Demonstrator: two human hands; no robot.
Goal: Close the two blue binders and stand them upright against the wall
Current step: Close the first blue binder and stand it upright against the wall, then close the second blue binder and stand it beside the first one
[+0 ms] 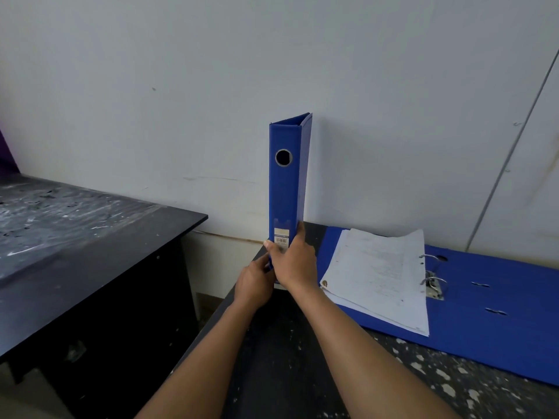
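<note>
Closed blue binder [287,182] stands upright against the wall [302,55], left hand [254,282] and right hand [295,261] clamped on its base, apparently steadying it, beside the open binder [499,303].

Dark speckled table [302,373], upright closed binder [286,189], open binder [484,297] flat.

Smooth matt blue binder [286,189] (metal-rimmed hole), paint-flecked black table [423,385]
</note>
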